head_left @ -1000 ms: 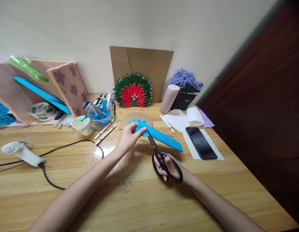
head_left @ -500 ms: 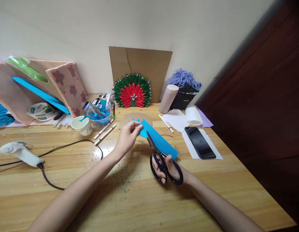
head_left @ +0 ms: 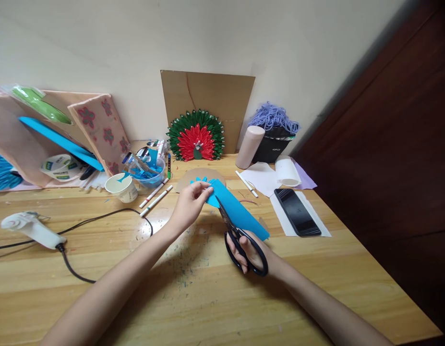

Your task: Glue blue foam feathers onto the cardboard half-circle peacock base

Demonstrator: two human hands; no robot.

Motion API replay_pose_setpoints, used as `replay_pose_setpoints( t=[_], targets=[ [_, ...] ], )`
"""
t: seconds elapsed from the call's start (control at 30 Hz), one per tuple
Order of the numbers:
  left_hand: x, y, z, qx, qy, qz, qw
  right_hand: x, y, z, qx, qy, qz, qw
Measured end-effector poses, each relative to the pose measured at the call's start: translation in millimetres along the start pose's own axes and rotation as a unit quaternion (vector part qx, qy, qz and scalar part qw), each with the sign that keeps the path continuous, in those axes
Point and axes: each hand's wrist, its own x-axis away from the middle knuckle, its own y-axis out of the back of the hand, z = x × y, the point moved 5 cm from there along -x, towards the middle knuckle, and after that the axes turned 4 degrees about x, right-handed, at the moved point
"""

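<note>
My left hand (head_left: 190, 202) pinches the upper end of a blue paper strip (head_left: 240, 211) between thumb and fingers. Through the handles of black-handled scissors (head_left: 227, 222) go the fingers of my right hand (head_left: 253, 250). The blades lie at the strip's left edge, just below my left fingertips, and a pointed blue flap hangs beside them. Behind my left hand, small blue petal shapes (head_left: 203, 180) show over a round cardboard disc (head_left: 184, 179); my hand covers part of both.
A red and green peacock craft (head_left: 196, 139) leans on a cardboard sheet (head_left: 211, 91). At left are a glue gun (head_left: 33, 229) with its cord, a paper cup (head_left: 122, 188) and a tub of blue scraps (head_left: 147, 174). A phone (head_left: 297, 211) lies at right.
The scissors' handles have drawn closer together and the blades have moved slightly up along the strip. The strip's lower end has shifted a little to the right. My left hand keeps its hold.
</note>
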Motion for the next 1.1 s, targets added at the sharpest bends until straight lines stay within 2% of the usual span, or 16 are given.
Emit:
replay_pose_setpoints(
  t=[0.1,0.37,0.53,0.73,0.87,0.97,1.1],
  targets=[
    [-1,1.1,-3,0.0,0.0,0.007,1.0,2,-1,6,0.032,-0.002,-0.012,0.999],
    [5,-7.2,-7,-0.018,-0.008,0.026,0.999,1,-5,-1,-0.049,0.008,0.008,0.999],
    [7,-9.6,-9,-0.031,-0.011,0.031,0.999,1,-3,-1,-0.026,0.017,-0.004,1.0],
    [5,-3.0,-10,-0.051,-0.029,0.011,0.998,2,-2,6,0.027,0.022,-0.021,0.999],
    [6,0.6,-10,-0.057,-0.03,-0.023,0.998,1,-2,5,0.024,0.016,-0.026,0.999],
    [10,-1.4,-8,-0.03,-0.004,-0.047,0.998,-1,-1,2,0.001,0.018,-0.036,0.999],
    [14,-12.7,-4,0.037,0.073,0.003,0.997,-2,-1,-2,-0.035,0.013,-0.042,0.998]
  ],
)
